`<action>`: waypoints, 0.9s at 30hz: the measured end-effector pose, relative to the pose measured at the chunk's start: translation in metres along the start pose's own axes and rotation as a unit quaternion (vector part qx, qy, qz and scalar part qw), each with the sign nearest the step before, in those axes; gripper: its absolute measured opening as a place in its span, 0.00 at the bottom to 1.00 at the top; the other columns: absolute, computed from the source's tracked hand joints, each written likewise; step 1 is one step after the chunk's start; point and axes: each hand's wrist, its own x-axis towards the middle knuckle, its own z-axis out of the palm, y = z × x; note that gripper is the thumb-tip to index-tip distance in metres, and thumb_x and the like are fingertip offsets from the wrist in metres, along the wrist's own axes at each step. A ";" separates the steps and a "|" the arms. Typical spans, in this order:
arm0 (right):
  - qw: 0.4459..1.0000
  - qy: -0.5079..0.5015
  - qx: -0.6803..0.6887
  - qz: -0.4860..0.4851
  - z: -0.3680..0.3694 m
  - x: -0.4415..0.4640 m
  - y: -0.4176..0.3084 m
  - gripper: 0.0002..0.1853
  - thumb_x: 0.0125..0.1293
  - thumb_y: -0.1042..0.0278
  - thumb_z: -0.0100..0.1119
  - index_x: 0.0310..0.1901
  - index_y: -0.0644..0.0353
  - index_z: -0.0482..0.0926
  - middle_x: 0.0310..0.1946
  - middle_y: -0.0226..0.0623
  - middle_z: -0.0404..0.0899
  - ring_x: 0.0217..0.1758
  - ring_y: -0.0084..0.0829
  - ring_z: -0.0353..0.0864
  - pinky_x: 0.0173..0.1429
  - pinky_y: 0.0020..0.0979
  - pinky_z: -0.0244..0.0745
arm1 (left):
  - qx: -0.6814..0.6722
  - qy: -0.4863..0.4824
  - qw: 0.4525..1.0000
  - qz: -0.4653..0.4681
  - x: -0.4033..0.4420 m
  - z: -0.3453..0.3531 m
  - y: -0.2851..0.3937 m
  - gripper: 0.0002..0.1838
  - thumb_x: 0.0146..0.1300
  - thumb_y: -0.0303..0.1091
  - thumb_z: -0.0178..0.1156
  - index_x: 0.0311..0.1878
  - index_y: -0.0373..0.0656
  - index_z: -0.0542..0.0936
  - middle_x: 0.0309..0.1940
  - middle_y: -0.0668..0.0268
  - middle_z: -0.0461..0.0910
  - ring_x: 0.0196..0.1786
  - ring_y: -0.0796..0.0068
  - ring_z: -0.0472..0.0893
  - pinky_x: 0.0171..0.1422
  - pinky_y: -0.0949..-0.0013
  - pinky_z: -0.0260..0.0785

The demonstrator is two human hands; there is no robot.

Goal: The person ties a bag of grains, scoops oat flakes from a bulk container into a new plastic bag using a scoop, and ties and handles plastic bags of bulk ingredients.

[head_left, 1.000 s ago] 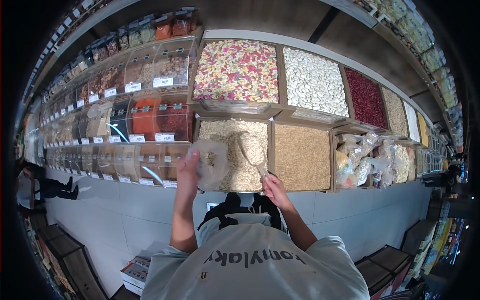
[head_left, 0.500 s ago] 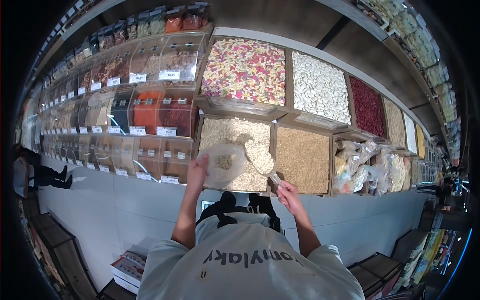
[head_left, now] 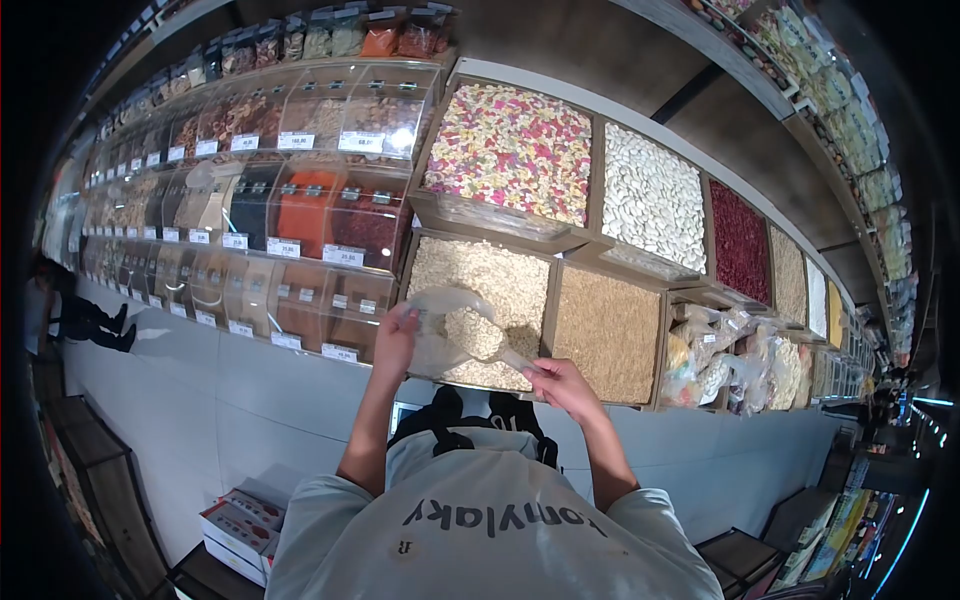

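Note:
My left hand (head_left: 397, 332) grips the edge of a clear plastic bag (head_left: 432, 335), its fingers closed on the left side. The handle of a clear scoop (head_left: 516, 362) is in my right hand (head_left: 560, 383). Pale flakes (head_left: 474, 335) fill the scoop, whose bowl is at the bag's mouth; whether any flakes have dropped is hidden. Both are above a bin of the same oat-like flakes (head_left: 500, 268). Right of that bin is one of tan grain (head_left: 610, 325).
Behind are bins of coloured pasta-like pieces (head_left: 510, 150), white beans (head_left: 652, 195) and dark red beans (head_left: 740, 240). Clear dispensers (head_left: 300, 215) stand at the left, bagged goods (head_left: 735, 350) at the right. A person (head_left: 85, 315) is at the far left; boxes (head_left: 243, 530) sit low left.
My right hand has lifted the scoop out of the bin, loaded with flakes, and moved it left to the bag. The bag has opened out. The view has shifted slightly.

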 end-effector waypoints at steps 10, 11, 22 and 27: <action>0.895 0.081 -0.406 -0.164 0.067 -0.011 -0.060 0.14 0.66 0.65 0.61 0.48 0.64 0.81 0.35 0.55 0.84 0.38 0.56 0.84 0.44 0.50 0.78 | 0.066 -0.037 0.997 0.033 0.002 -0.006 0.008 0.12 0.75 0.34 0.54 0.51 0.40 0.82 0.28 0.79 0.73 0.30 0.88 0.69 0.35 0.78 0.62; 0.895 0.080 -0.407 -0.163 0.070 -0.011 -0.059 0.14 0.66 0.65 0.61 0.48 0.64 0.81 0.35 0.55 0.84 0.38 0.56 0.84 0.44 0.50 0.78 | 0.068 -0.037 0.996 0.032 0.001 -0.006 0.011 0.12 0.75 0.34 0.53 0.52 0.40 0.82 0.28 0.78 0.74 0.31 0.88 0.69 0.36 0.77 0.63; 0.891 0.214 -0.312 -0.250 0.032 -0.040 -0.063 0.17 0.61 0.68 0.66 0.51 0.64 0.84 0.30 0.48 0.84 0.25 0.40 0.83 0.34 0.37 0.79 | 0.086 0.013 0.996 0.019 0.018 -0.025 -0.011 0.14 0.75 0.34 0.53 0.56 0.37 0.80 0.32 0.71 0.78 0.36 0.83 0.73 0.44 0.74 0.68; 0.898 0.301 -0.289 -0.142 -0.016 -0.021 -0.036 0.15 0.63 0.65 0.64 0.47 0.64 0.85 0.20 0.47 0.79 0.21 0.36 0.80 0.30 0.34 0.75 | 0.089 0.020 0.995 0.027 0.019 -0.025 -0.005 0.15 0.74 0.35 0.55 0.55 0.36 0.81 0.35 0.68 0.81 0.39 0.81 0.75 0.46 0.73 0.69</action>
